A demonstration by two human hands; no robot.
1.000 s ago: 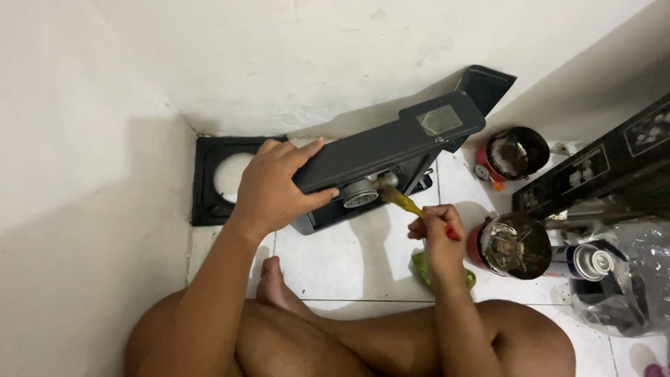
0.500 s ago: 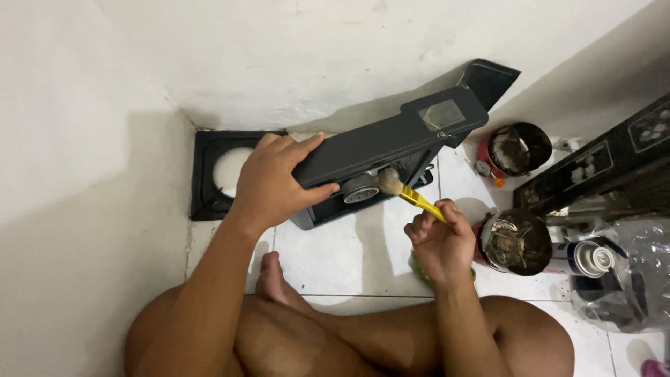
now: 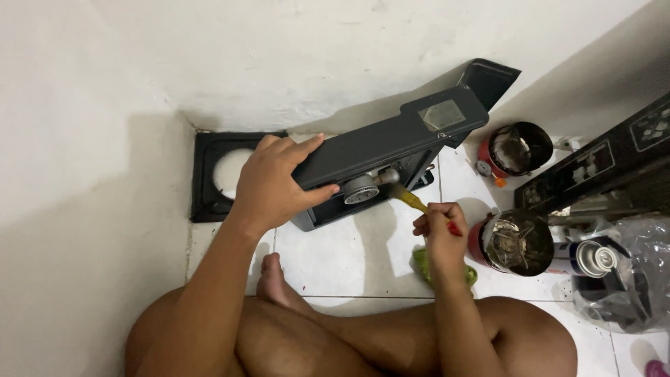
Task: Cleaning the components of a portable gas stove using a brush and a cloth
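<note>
Head view: stove (image 3: 391, 143) tilted on edge, gripped by left hand (image 3: 272, 185); brush (image 3: 408, 199) clenched in right hand (image 3: 443, 234), bristles at burner (image 3: 361, 188), up-left.

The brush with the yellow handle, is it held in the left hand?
No, the right hand holds the brush; the left hand grips the black stove.

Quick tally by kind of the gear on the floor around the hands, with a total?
Dark stove body, tilted, gripped by left hand: 1
Yellow-handled brush in right hand: 1
Black square frame: 1
Red-sided round tins: 2
Spray can: 1
Green item beneath the right hand: 1
Clear plastic bag: 1
Total: 8
</note>
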